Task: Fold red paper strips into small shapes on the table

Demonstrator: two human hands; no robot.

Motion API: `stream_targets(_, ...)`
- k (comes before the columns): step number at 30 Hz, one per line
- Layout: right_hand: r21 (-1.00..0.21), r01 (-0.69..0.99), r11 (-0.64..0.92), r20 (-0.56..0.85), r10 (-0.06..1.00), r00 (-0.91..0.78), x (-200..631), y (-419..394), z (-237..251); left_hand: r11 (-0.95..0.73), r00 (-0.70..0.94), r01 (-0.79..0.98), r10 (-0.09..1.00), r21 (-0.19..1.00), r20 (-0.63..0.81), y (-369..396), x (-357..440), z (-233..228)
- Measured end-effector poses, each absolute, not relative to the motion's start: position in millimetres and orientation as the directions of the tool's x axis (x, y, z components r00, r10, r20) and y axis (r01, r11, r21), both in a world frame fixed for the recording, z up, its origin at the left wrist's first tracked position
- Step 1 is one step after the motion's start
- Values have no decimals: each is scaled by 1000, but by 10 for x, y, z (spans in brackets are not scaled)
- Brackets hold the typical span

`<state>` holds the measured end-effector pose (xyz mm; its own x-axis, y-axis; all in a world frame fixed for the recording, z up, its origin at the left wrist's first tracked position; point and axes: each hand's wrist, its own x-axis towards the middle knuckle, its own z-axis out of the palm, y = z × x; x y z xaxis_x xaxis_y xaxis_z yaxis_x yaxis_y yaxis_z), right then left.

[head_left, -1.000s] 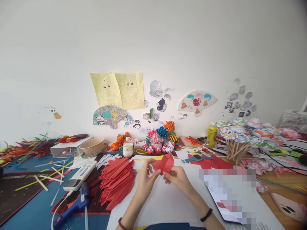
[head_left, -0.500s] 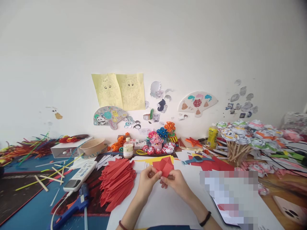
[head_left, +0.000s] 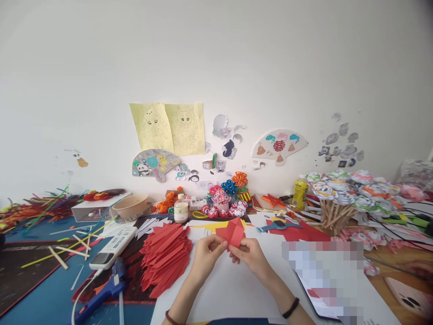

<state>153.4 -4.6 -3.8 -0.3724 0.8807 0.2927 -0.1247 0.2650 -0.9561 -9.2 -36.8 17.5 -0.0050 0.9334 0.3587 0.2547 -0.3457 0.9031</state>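
Observation:
Between both hands, a small folded red paper (head_left: 233,231) is held up over the white sheet (head_left: 219,293). My left hand (head_left: 210,250) pinches its lower left edge between thumb and fingers. On the lower right side, my right hand (head_left: 249,253) grips the same paper, thumb near the centre crease and some fingers tucked beneath. Its upper flaps stand up in angled folds. A pile of folded red paper pieces (head_left: 165,259) lies left of my left hand.
A blue glue gun (head_left: 108,291) and a white power strip (head_left: 113,248) lie on the left. A small bottle (head_left: 181,210) stands behind the pile. At right are a blue watch (head_left: 279,225), red paper sheets (head_left: 309,231), a partly blurred phone (head_left: 313,289) and paper flowers on sticks (head_left: 338,194).
The folds of the red paper have shifted, with its right flap standing more upright. Both hands stay nearly in place and keep their hold.

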Motion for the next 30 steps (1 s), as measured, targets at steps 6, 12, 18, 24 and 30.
stream_targets(6,-961,-137,239,274,878,-393,1555,-41,-53,-366,41,298,928,881,372,-373,-91,172)
stream_targets(12,-963,-140,230,268,862,-430,1578,-14,-73,-386,81,396,918,833,387,-391,-100,236)
stream_targets(18,-962,-102,254,273,878,-393,1565,-4,-93,-373,59,451,919,811,390,-383,-86,219)
stream_targets(24,-967,-87,239,254,877,-408,1581,8,-108,-373,53,453,918,810,393,-380,-92,184)
stream_targets(30,-968,-80,236,248,877,-413,1603,20,-89,-370,58,436,921,820,385,-362,-99,179)
